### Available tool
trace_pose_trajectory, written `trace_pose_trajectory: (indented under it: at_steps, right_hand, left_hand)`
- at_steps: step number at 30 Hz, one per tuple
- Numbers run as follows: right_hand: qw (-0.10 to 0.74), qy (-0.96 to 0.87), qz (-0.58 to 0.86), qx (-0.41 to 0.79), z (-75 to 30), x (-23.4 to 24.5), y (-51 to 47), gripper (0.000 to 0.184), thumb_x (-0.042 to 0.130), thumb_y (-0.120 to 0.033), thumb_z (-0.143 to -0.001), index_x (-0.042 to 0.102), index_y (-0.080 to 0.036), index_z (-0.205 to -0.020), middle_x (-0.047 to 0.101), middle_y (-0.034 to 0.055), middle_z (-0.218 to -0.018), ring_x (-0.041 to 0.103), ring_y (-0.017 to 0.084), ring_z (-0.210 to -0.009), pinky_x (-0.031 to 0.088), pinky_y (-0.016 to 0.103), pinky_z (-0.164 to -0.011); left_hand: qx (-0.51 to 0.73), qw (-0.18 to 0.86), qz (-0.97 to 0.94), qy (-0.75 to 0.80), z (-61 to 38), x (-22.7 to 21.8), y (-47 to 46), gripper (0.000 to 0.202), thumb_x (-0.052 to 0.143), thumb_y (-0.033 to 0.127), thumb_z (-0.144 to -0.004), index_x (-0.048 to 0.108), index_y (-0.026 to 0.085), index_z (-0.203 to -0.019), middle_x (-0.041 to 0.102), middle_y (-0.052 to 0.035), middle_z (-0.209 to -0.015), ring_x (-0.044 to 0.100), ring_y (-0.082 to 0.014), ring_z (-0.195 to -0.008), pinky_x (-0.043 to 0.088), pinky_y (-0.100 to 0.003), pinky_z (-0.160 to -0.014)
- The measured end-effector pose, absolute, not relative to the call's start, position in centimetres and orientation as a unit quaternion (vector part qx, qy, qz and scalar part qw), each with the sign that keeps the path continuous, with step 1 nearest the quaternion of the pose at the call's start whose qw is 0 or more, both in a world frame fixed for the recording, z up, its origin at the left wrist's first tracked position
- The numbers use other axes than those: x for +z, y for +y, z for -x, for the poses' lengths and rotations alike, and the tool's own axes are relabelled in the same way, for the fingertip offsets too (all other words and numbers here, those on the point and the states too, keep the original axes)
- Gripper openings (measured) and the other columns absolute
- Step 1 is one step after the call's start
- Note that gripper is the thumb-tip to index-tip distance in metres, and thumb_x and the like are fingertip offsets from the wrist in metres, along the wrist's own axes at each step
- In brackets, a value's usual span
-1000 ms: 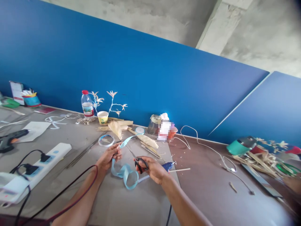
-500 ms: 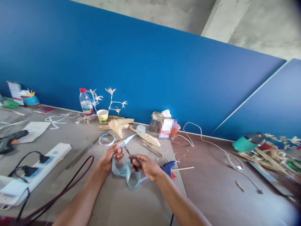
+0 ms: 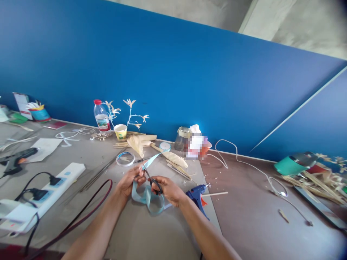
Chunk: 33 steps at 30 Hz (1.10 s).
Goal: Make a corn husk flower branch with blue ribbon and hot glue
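Observation:
Between the fingers of my left hand [image 3: 132, 179] is a light-blue ribbon [image 3: 153, 159], closed in a pinch. One end of it runs up toward the ribbon roll [image 3: 165, 146]; a loose loop hangs below my hands. My right hand [image 3: 166, 188] grips a pair of scissors [image 3: 156, 185] by the black handles. The blades point up and left and meet the ribbon just beside my left fingertips. Whether the blades have cut through it I cannot tell. Behind my hands lie dried corn husks [image 3: 173, 158] and a ring-shaped tape roll [image 3: 125, 159].
A blue glue gun [image 3: 197, 196] lies right of my right forearm. To the left are a white power strip [image 3: 51, 195], dark cords and a black glue gun [image 3: 17, 160]. A bottle [image 3: 102, 119], yellow cup [image 3: 120, 132] and glass jar [image 3: 181, 139] stand by the blue partition [image 3: 173, 72].
The view has shifted slightly, so the tabletop things appear a little farther right. Both hands keep their grips, and the scissors stay at the ribbon near my left fingers.

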State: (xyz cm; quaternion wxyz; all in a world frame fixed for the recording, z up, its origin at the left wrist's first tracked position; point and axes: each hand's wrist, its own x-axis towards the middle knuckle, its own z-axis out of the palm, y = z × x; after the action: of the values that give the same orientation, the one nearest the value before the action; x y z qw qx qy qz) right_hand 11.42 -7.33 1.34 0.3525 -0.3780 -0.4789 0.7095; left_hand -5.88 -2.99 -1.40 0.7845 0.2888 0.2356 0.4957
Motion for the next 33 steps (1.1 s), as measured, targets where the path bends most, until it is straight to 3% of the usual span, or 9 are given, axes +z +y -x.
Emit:
trace_pose_trajectory:
  at_steps: [8, 14, 18, 24, 33]
  right_hand:
    - [0.342, -0.477, 0.391, 0.709, -11.5, 0.2, -7.1, 0.040, 0.076, -0.041, -0.058, 0.065, -0.016, -0.088, 0.050, -0.0044, -0.061, 0.039, 0.007, -0.056, 0.029, 0.023, -0.055]
    - [0.325, -0.479, 0.399, 0.711, -11.6, -0.2, -7.0, 0.043, 0.076, -0.038, -0.058, 0.065, -0.015, -0.092, 0.047, -0.0059, -0.060, 0.036, 0.005, -0.054, 0.027, 0.022, -0.054]
    - [0.318, -0.484, 0.392, 0.715, -11.8, -0.2, -7.1, 0.042, 0.077, -0.040, -0.059, 0.064, -0.016, -0.091, 0.047, -0.0057, -0.061, 0.037, 0.006, -0.055, 0.028, 0.022, -0.055]
    - [0.293, -0.510, 0.333, 0.737, -12.6, -0.2, -6.9, 0.040, 0.068, -0.048, -0.070, 0.062, -0.017, -0.094, 0.054, -0.0015, -0.068, 0.045, 0.009, -0.061, 0.031, 0.022, -0.057]
    - [0.288, -0.528, 0.340, 0.723, -12.4, -0.1, -7.2, 0.042, 0.070, -0.051, -0.067, 0.063, -0.017, -0.092, 0.048, -0.0026, -0.064, 0.041, 0.010, -0.060, 0.031, 0.023, -0.057]
  left_hand:
    - [0.494, 0.779, -0.285, 0.260, 6.3, -1.8, -2.9, 0.015, 0.068, 0.012, -0.069, 0.056, 0.010, -0.061, 0.049, 0.0034, -0.051, 0.027, 0.0006, -0.038, 0.031, -0.013, -0.038]
    - [0.484, 0.785, -0.280, 0.266, 6.7, -2.0, -2.8, 0.009, 0.069, 0.014, -0.069, 0.062, 0.009, -0.073, 0.050, 0.0028, -0.051, 0.027, 0.0002, -0.038, 0.031, -0.013, -0.038]
    - [0.479, 0.789, -0.276, 0.269, 6.7, -1.8, -2.9, 0.020, 0.070, 0.015, -0.068, 0.065, 0.010, -0.087, 0.050, 0.0032, -0.051, 0.026, -0.0005, -0.038, 0.030, -0.014, -0.037]
    - [0.458, 0.803, -0.281, 0.259, 6.4, -1.4, -3.2, 0.030, 0.073, 0.019, -0.067, 0.066, 0.009, -0.094, 0.049, 0.0036, -0.048, 0.027, -0.0002, -0.037, 0.029, -0.014, -0.037]
    - [0.455, 0.801, -0.285, 0.264, 6.6, -1.7, -3.2, 0.035, 0.069, 0.017, -0.070, 0.063, 0.010, -0.103, 0.048, 0.0045, -0.049, 0.026, -0.0004, -0.038, 0.029, -0.012, -0.036]
